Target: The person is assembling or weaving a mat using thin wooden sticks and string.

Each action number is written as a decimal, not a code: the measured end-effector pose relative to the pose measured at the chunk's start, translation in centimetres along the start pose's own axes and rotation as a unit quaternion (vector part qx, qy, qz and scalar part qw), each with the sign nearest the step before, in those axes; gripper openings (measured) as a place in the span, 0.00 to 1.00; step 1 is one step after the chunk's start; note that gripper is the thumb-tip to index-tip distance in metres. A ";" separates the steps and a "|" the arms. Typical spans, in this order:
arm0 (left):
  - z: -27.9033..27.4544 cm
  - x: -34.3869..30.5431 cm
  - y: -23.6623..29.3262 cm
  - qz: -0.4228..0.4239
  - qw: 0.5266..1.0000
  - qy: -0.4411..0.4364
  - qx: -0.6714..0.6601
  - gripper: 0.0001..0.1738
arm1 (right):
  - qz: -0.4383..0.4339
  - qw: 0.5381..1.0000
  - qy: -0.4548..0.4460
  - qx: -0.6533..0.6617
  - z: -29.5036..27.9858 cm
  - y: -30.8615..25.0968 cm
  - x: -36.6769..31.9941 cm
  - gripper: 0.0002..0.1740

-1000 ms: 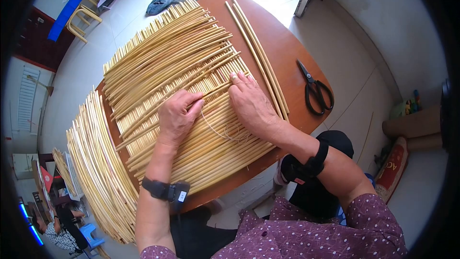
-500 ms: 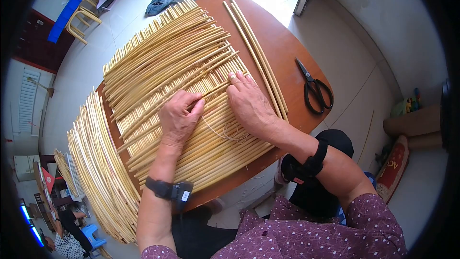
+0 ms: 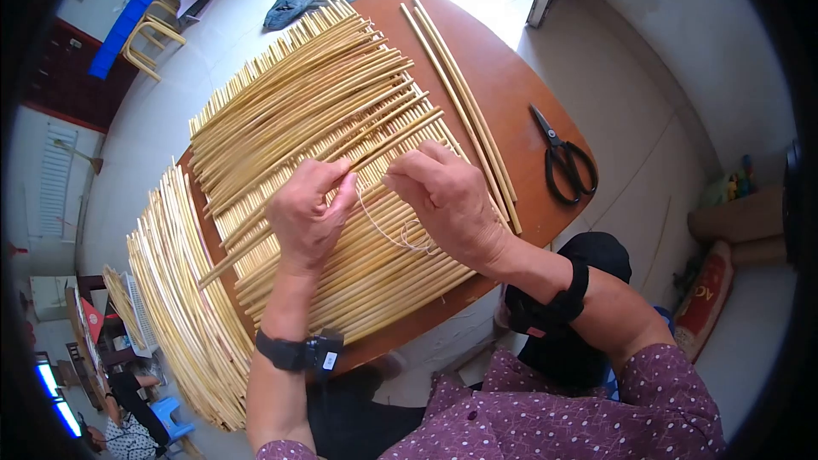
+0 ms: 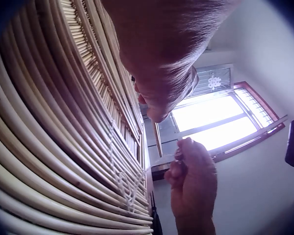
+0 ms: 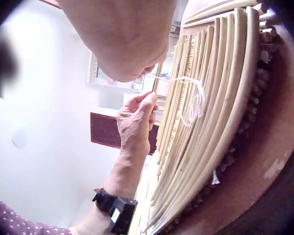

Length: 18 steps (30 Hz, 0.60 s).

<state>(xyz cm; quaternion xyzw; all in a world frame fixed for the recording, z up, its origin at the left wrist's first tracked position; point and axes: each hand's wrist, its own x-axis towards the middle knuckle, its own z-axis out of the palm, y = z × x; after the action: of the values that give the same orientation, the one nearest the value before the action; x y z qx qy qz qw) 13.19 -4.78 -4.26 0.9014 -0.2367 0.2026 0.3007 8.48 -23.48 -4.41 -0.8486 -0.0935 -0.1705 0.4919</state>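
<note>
In the head view my left hand [image 3: 308,215] pinches a thin reed stalk [image 3: 399,138] between thumb and forefinger, over a mat of woven stalks [image 3: 383,255]. To its right, my right hand [image 3: 452,203] is raised above the mat with fingers curled. White string [image 5: 178,78] runs from its fingertips in the right wrist view, where loose loops [image 5: 192,108] lie over the stalks. The left wrist view shows the right hand [image 4: 193,186] with thumb and fingertips together, facing the left hand [image 4: 156,63].
Black scissors [image 3: 562,158] lie on the brown table [image 3: 503,94] at the right, past several loose stalks [image 3: 464,106]. A large bundle of stalks [image 3: 183,307] stands off the table's left side. A person [image 3: 128,426] sits at lower left.
My right hand, earlier laid on the stalks with fingers extended, has lifted and curled in toward the left hand. The left hand has shifted slightly left, still pinching the stalk.
</note>
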 end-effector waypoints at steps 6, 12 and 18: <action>-2.5 -1.1 2.1 -0.054 0.999 -0.002 -0.005 0.08 | 0.153 0.953 -0.052 0.257 1.1 -1.2 -0.8 0.07; -3.7 -2.1 4.6 -0.096 0.995 0.038 -0.006 0.09 | 0.099 0.983 -0.073 0.133 0.6 -2.8 -1.7 0.08; -4.2 -2.7 5.2 -0.099 0.994 0.042 0.004 0.09 | 0.062 0.987 -0.082 0.122 1.8 -2.8 -3.1 0.07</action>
<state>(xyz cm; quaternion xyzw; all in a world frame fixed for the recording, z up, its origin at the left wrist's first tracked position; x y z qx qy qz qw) 7.23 -4.92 -0.24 0.9123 -0.1330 0.2109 0.3249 5.10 -20.54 -4.18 -0.7977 -0.1009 -0.0571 0.5919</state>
